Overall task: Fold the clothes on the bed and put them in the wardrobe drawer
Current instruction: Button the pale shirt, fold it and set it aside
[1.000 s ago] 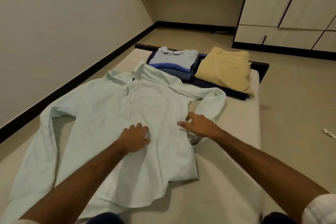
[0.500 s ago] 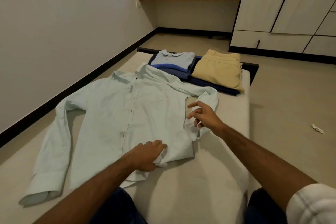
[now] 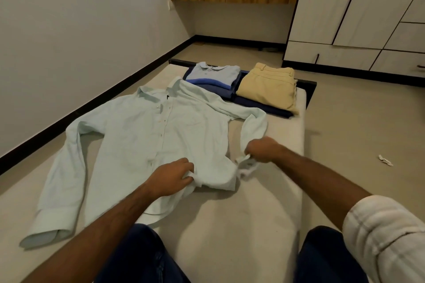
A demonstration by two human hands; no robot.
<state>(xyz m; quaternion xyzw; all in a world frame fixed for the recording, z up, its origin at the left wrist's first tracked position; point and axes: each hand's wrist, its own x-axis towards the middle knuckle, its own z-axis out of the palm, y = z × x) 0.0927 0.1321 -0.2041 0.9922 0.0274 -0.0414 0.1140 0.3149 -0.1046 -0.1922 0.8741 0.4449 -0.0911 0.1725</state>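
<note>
A pale mint shirt (image 3: 142,142) of thin, lightly creased cloth lies spread flat on the bed (image 3: 257,209), front side up, with its row of small buttons running down the middle and the pointed collar toward the far end. Its long sleeve on the left stretches out straight to a stiff cuff near the mattress edge; the other sleeve bends back in a loop toward the hem. The left hand (image 3: 171,177) grips the lower hem of the shirt, its fingers curled into a bunch of the cloth. The right hand (image 3: 262,149) pinches the cuff of the looped sleeve with closed fingers. The mattress cover looks soft and slightly fuzzy, cream in colour. At the far end of the bed rest two neat rectangular piles: a folded blue polo shirt (image 3: 213,74) on darker blue clothes, and just beside it folded tan trousers (image 3: 266,87) on a navy piece. Beyond stands the wardrobe (image 3: 358,11), with smooth pale panels and dark lines.
</note>
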